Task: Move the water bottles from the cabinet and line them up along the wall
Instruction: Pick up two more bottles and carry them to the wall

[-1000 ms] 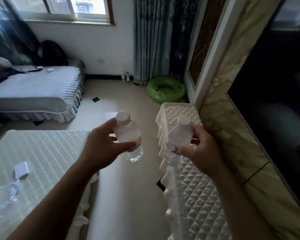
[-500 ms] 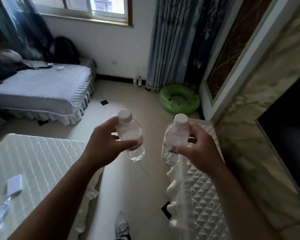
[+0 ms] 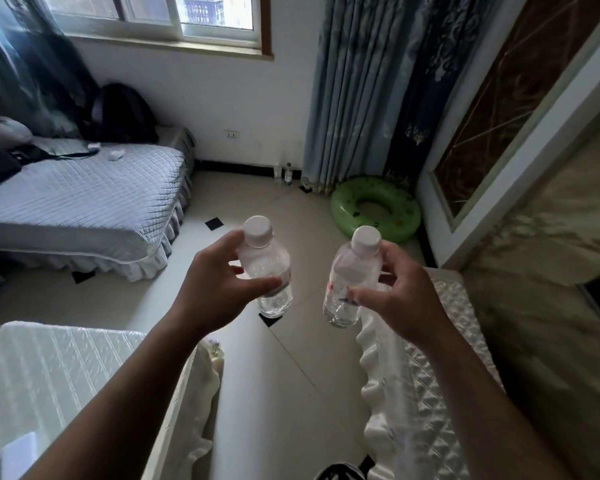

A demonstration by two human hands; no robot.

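My left hand (image 3: 215,285) grips a small clear water bottle (image 3: 267,268) with a white cap, held upright over the tiled floor. My right hand (image 3: 402,299) grips a second clear bottle (image 3: 349,282) of the same kind, tilted slightly, just left of the white quilted cabinet top (image 3: 440,358). Two more small bottles (image 3: 287,173) stand far off on the floor against the white wall (image 3: 222,98) under the window, beside the curtain.
A green swim ring (image 3: 374,209) lies on the floor by the blue curtain (image 3: 361,91). A grey quilted bed (image 3: 84,199) fills the left, a white covered table (image 3: 66,382) is near left. A tiled aisle (image 3: 284,393) runs between table and cabinet.
The view has moved forward and turned left toward the far wall. Both hands keep their bottles and have drifted off the cabinet top, out over the floor.
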